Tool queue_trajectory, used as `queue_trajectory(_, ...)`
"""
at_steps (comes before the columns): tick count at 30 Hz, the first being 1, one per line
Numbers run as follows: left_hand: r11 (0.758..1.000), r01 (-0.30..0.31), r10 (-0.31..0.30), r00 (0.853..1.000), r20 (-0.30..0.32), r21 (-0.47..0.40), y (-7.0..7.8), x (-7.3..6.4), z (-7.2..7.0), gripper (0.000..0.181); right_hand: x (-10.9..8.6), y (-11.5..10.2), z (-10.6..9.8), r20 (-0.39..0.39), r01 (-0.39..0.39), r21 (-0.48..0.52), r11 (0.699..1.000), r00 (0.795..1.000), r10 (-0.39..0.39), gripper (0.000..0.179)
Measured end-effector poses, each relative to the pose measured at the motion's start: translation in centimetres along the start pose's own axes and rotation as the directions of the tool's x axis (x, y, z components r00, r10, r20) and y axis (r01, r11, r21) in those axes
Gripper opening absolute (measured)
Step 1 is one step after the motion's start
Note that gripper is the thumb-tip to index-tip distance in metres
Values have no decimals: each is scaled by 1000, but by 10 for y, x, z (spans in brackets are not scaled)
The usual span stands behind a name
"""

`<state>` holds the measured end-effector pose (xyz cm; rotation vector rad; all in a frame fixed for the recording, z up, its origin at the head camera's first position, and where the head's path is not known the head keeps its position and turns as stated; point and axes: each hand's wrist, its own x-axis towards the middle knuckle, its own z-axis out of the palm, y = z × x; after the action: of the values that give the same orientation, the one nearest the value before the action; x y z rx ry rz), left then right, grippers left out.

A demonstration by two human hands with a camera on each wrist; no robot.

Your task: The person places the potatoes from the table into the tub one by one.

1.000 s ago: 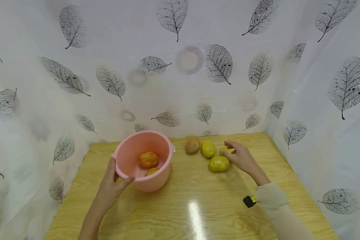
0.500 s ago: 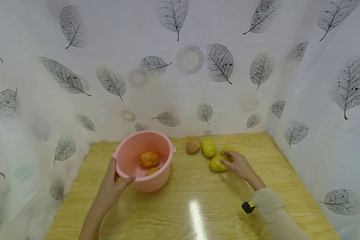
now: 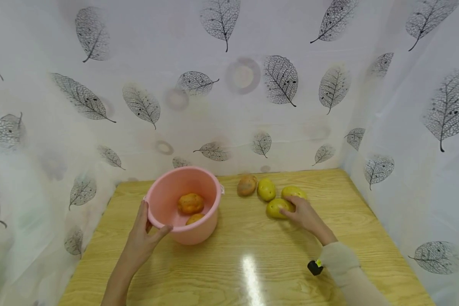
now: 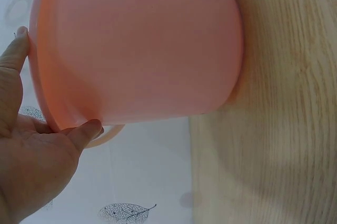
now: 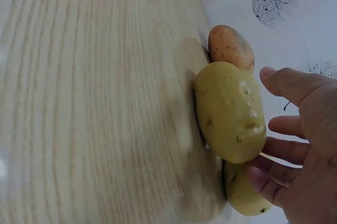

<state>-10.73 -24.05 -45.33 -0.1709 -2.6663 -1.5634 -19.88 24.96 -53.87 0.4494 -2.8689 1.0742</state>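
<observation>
A pink bucket [image 3: 200,230] stands on the left of the table, with brown potatoes [image 3: 190,203] inside. My left hand [image 3: 140,240] grips its near left rim, thumb and fingers spread along the edge. On the right, my right hand [image 3: 305,216] reaches over the nearest yellow potato [image 3: 274,208], thumb on its near side and fingers beyond it. From the right wrist, that yellow potato [image 5: 229,110] lies beside the relaxed fingers, the thumb held apart from it. Another yellow potato [image 3: 293,191] lies just behind the hand.
Left of the hand lie another yellow potato [image 3: 266,190] and a brown potato [image 3: 246,186]. A white leaf-print curtain [image 3: 229,106] closes off the back and both sides of the wooden table [image 3: 214,272]. A small black device [image 3: 315,267] hangs at the right cuff.
My right hand has come left and down from the rear yellow potato to the nearest one, uncovering the rear one. The left hand and bucket stay put.
</observation>
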Motion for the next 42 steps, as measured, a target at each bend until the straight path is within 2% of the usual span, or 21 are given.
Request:
queue_trajectory(5, 1000, -2, 2, 1000, 4, 4, 1, 0, 0, 109, -5, 0, 6, 8, -11, -5, 1000, 1000, 11, 60)
queue_trajectory(11, 1000, 3, -3, 1000, 8, 2, 2, 0, -1, 110, -7, 0, 15, 26, -71, 14, 997, 997, 71, 65)
queue_trajectory(18, 1000, 25, -25, 1000, 9, 14, 1, 0, -1, 110, -10, -5, 22, 8, -99, -4, 995, 995, 99, 67)
queue_trajectory(25, 1000, 11, -11, 1000, 7, 13, 0, 0, -1, 109, -8, -4, 27, 9, -130, -7, 992, 991, 130, 69)
queue_trajectory(32, 1000, -9, 9, 1000, -1, 4, -1, -1, 0, 109, -9, -5, 29, -13, -121, -10, 993, 993, 121, 67)
queue_trajectory(42, 1000, -4, 5, 1000, -1, 4, 0, -1, -1, 109, -8, -2, 32, -21, -128, 0, 992, 992, 128, 68)
